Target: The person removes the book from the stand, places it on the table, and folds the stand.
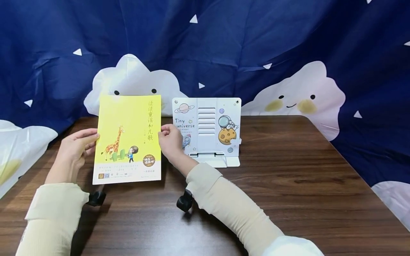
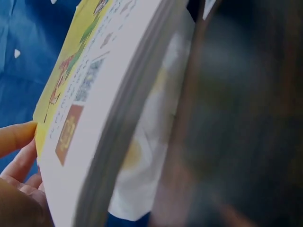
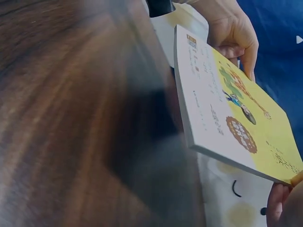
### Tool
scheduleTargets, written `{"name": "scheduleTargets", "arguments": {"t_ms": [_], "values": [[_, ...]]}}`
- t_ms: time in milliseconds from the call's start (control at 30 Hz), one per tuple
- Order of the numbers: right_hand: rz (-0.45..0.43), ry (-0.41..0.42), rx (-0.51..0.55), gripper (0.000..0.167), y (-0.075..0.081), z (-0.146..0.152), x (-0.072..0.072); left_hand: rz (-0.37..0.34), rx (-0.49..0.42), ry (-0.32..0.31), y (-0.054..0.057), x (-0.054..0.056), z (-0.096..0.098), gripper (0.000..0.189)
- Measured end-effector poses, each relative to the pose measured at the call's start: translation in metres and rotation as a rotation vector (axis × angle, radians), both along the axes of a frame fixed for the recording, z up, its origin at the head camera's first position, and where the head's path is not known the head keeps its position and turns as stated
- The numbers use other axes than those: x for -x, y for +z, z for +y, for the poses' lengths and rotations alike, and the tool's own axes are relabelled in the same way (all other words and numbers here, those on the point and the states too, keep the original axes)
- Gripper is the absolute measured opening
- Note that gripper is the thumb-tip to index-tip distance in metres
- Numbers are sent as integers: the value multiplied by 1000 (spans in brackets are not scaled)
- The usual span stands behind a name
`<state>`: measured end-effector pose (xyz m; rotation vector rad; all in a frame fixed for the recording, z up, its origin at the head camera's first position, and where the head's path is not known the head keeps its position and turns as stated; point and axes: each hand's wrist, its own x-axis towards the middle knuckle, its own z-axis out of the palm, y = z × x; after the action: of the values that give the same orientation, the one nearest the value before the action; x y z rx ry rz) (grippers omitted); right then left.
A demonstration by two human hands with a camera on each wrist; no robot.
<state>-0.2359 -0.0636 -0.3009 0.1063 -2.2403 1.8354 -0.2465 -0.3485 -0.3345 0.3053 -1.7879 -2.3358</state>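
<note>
A yellow and white book (image 1: 128, 117) with a giraffe on its cover is held upright above the table, its front facing the head camera. My left hand (image 1: 77, 147) pinches its left edge between thumb and fingers. At the right edge, my right hand (image 1: 173, 142) grips the book, with the fingers behind it partly hidden. The left wrist view shows the book's bottom page edges (image 2: 137, 71) close up. In the right wrist view the whole book (image 3: 227, 109) appears tilted between both hands.
Just right of the book stands a white book stand (image 1: 206, 121) with planet and astronaut pictures. Everything rests on or above a dark wooden table (image 1: 288, 185). Behind hangs a navy cloth (image 1: 224, 42) printed with white clouds. Black wrist devices (image 1: 184, 202) sit beneath the cuffs.
</note>
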Motion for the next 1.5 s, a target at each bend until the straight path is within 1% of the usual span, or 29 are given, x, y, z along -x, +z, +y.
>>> {"name": "scheduleTargets", "arguments": {"t_ms": [67, 100, 167, 233, 267, 333, 400, 533, 600, 667, 800, 900, 1033, 1100, 1167, 1233, 1267, 1367, 1400, 1500], "values": [[-14, 5, -16, 8, -5, -2, 0, -5, -11, -12, 11, -17, 15, 18], [-19, 5, -27, 8, -8, -3, 0, 0, -20, -16, 15, -24, 21, 17], [-23, 7, -38, 7, -11, -5, 0, 0, -22, -13, 20, -33, 29, 16], [-20, 6, -57, 7, -14, -6, 0, -17, -28, -28, 23, -39, 33, 15], [-19, 7, -64, 6, -16, -7, -1, -27, -30, -33, 23, -40, 33, 15], [-20, 11, -72, 6, -19, -9, -1, -58, -32, -36, 20, -40, 31, 14], [-21, 8, -83, 6, -22, -10, -1, -93, -10, -45, 15, -37, 27, 14], [-29, 0, -98, 5, -30, -11, -1, -176, 93, -23, -2, -26, 17, 14], [-36, 3, -108, 5, -34, -12, -2, -195, 134, -23, -7, -22, 14, 14], [-50, 17, -116, 6, -37, -13, -3, -201, 156, -34, -8, -23, 15, 16], [-81, 42, -135, 8, -43, -16, -4, -208, 184, -50, -1, -28, 20, 21], [-100, 48, -156, 9, -46, -19, -4, -245, 223, -39, 1, -29, 22, 26], [-128, 43, -177, 11, -50, -21, -2, -299, 309, -25, 1, -26, 23, 29], [-146, 38, -181, 11, -52, -22, -1, -325, 351, -26, 0, -24, 24, 28], [-169, 34, -175, 12, -54, -22, 0, -348, 400, -27, -2, -22, 25, 21], [-191, 31, -170, 12, -57, -21, 2, -375, 456, -26, -4, -19, 28, 8], [-196, 27, -168, 13, -58, -20, 3, -383, 476, -26, -4, -17, 29, 9], [-230, 37, -169, 13, -60, -18, 4, -411, 534, -12, -8, -13, 33, 27], [-243, 42, -174, 13, -61, -17, 5, -411, 541, -6, -10, -12, 34, 28], [-283, 62, -194, 13, -61, -16, 5, -426, 520, 21, -17, -7, 33, 10]]}}
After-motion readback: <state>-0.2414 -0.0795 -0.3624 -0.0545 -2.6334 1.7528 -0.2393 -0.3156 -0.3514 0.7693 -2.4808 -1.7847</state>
